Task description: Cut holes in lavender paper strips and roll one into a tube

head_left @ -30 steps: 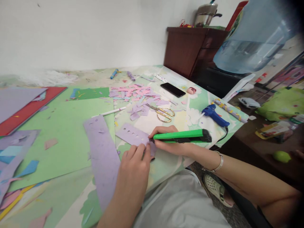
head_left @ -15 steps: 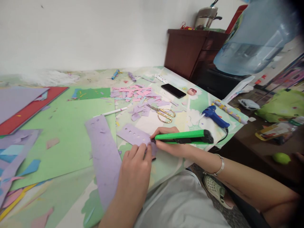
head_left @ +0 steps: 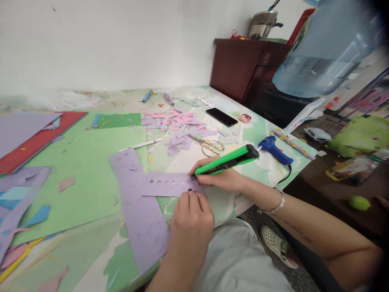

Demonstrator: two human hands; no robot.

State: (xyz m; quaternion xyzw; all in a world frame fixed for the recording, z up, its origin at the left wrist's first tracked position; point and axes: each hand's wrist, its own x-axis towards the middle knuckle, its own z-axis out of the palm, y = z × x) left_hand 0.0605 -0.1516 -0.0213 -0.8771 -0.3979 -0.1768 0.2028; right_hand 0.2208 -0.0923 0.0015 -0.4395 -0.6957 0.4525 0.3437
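A short purple paper strip with a row of round holes lies across a longer purple paper strip. My left hand has its fingers curled on the lower edge of the short strip, near its right end. Wrapped in my right hand is a green and black utility knife. Its tip points down at the strip beside the row of holes, and my fingers hide where it meets the paper. Gold-handled scissors lie just beyond my right hand.
Green paper spreads at the left, with a white pen at its edge. Pink and purple scraps, a black phone and a blue glue gun lie farther off. A water bottle stands beyond the table.
The short strip has turned so that its left end now overlaps the long strip. My left hand has moved right and down, and the knife's rear end has swung up and left.
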